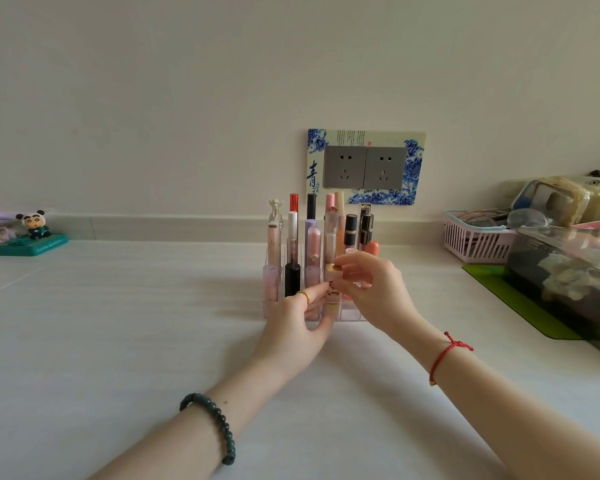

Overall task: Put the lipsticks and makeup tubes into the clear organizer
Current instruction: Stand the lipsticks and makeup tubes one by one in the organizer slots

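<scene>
Fingers (pixel 349 265) of right hand (pixel 371 289): pinching cap of cream lipstick (pixel 332 273). Left hand (pixel 291 327): pinching its base. Location: organizer (pixel 266 303), 6 o'clock row. Rows toward 12 o'clock filled; no loose tubes visible; probably nearly finished.

On my feed I see a bracelet of round dark green beads (pixel 210 424) on the left wrist and a thin gold ring (pixel 304 295) on the left hand (pixel 291 323). The right wrist wears a knotted red braided cord (pixel 444 358) with a small gold bead.
</scene>
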A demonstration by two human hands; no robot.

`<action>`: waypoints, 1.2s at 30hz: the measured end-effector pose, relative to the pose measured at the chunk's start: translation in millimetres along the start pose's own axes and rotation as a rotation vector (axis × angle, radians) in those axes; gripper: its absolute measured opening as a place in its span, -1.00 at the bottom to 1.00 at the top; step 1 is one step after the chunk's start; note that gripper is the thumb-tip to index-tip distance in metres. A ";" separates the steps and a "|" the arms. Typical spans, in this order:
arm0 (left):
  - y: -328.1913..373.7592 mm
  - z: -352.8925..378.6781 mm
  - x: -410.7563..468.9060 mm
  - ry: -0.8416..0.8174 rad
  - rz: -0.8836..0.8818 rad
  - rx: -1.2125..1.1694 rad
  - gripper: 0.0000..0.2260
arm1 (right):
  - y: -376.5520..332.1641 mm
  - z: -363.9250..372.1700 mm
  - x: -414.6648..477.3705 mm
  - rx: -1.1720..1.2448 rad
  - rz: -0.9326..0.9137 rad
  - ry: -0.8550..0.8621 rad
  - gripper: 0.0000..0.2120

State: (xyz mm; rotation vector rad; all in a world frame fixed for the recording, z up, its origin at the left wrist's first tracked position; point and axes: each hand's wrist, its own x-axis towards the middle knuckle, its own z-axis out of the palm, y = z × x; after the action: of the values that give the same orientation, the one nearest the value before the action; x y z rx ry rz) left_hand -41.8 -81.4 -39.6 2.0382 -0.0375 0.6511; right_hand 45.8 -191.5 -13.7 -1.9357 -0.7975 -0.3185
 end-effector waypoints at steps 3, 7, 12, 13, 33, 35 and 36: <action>0.7 -0.2 0.0 0.001 0.009 0.011 -0.61 | -0.2 0.7 -0.3 -0.004 0.005 0.007 -0.74; 0.3 -0.1 0.1 0.010 0.005 0.019 -0.61 | 0.0 1.3 -1.5 -0.013 0.002 0.023 -0.74; 0.4 -0.1 0.0 0.022 0.005 0.010 -0.62 | 0.1 0.5 -2.5 -0.008 -0.004 0.045 -0.77; 0.4 -0.2 0.0 0.027 0.004 0.009 -0.62 | 0.2 0.2 -2.7 -0.010 -0.009 0.049 -0.78; 11.2 14.2 -0.5 -0.106 0.437 0.340 -0.68 | 58.5 -74.1 11.0 -0.146 0.064 0.140 -0.82; 18.9 19.6 2.5 -0.152 0.568 0.555 -0.71 | 69.4 -75.2 12.0 -0.183 0.104 0.077 -0.80; 21.7 25.0 5.9 -0.161 0.613 0.656 -0.74 | 74.3 -75.0 13.2 -0.198 0.125 0.049 -0.78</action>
State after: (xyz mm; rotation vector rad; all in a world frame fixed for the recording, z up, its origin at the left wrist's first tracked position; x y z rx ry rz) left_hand -32.1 -112.0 -29.6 2.7371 -0.6379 0.9584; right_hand 112.5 -273.9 -21.9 -2.1441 -0.6288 -0.3785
